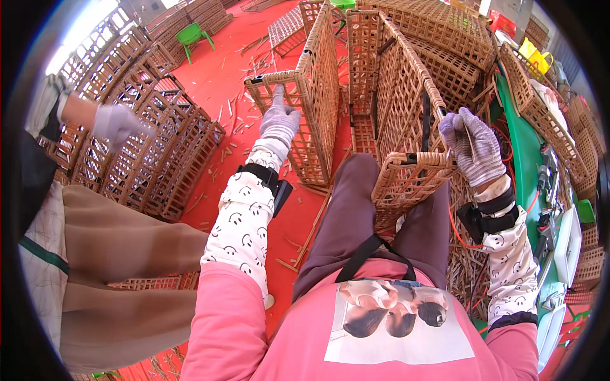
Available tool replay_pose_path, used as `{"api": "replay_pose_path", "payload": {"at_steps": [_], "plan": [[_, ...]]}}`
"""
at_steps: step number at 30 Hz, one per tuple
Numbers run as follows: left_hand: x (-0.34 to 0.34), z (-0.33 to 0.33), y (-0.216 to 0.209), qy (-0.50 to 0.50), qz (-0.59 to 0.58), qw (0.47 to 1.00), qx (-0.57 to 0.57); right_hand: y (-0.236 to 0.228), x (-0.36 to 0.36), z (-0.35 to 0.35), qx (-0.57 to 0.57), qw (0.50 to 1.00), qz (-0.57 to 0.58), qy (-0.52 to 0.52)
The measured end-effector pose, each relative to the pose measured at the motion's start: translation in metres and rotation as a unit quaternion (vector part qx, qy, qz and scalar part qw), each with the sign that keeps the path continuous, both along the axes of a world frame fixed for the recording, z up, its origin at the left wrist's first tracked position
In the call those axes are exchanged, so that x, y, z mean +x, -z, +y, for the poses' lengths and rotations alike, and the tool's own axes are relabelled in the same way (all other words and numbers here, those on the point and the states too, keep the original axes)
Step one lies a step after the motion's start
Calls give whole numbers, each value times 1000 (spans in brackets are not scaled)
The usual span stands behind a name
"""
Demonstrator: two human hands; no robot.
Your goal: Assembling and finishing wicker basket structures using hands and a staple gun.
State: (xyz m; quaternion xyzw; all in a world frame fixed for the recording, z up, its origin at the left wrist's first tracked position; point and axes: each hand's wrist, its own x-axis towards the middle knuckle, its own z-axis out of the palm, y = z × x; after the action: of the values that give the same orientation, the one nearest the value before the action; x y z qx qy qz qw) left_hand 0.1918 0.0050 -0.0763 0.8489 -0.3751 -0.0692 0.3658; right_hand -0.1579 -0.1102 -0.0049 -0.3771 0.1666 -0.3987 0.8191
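Two shallow woven wicker baskets stand on edge before me. My left hand (279, 122), in a pale knitted glove, has its index finger stretched out against the end of the left basket (318, 89); its other fingers are partly curled and hold nothing I can see. The right basket (410, 89) has its near end (413, 166) between my knees. Beside its upper right corner is my right hand (473, 146), also gloved, with fingers closed on what looks like a thin pale wicker strip (471, 141). Dark bands show on both baskets.
A person's gloved hand (119, 125) is blurred at the left, beside stacked wicker baskets (143, 152). More baskets (438, 32) are piled behind. Loose strips (235, 120) litter the red floor (216, 76). At right, a green surface (524, 152) carries tools and a red cord (452, 219).
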Motion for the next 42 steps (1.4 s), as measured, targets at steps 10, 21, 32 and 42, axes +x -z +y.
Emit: {"api": "replay_pose_path", "payload": {"at_steps": [10, 21, 32, 42], "plan": [[-18, 6, -12, 5, -51, 998, 26, 5, -1, -5, -4, 1000, -4, -1], [-175, 9, -82, 387, -196, 893, -121, 0, -5, 8, -25, 998, -38, 32], [-193, -4, -78, 445, -121, 884, 80, -4, -20, 19, 2, 992, -123, 3], [-216, -9, -75, 393, -218, 890, 75, 13, -64, 84, -150, 988, -27, 10]]}}
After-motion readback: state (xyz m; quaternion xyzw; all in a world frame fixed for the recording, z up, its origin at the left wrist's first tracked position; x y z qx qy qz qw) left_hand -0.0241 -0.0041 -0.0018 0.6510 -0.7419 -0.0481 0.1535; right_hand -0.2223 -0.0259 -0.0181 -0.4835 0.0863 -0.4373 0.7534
